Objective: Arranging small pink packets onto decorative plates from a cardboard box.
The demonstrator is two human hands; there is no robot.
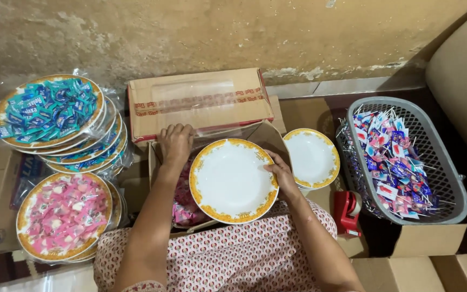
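My right hand (282,174) holds a white plate with a yellow patterned rim (232,181) by its right edge, level over my lap and an open cardboard box (201,103). My left hand (175,143) reaches down into that box, fingers curled over pink wrapped sweets (182,203) inside; whether it grips any I cannot tell. A short stack of matching empty plates (312,158) lies just right of the held plate.
At left are stacked wrapped plates filled with blue-green sweets (49,111) and pink sweets (63,213). A grey mesh basket of lollipops (406,162) sits at right, a red tape dispenser (348,212) beside it. Cardboard boxes (428,270) lie at lower right.
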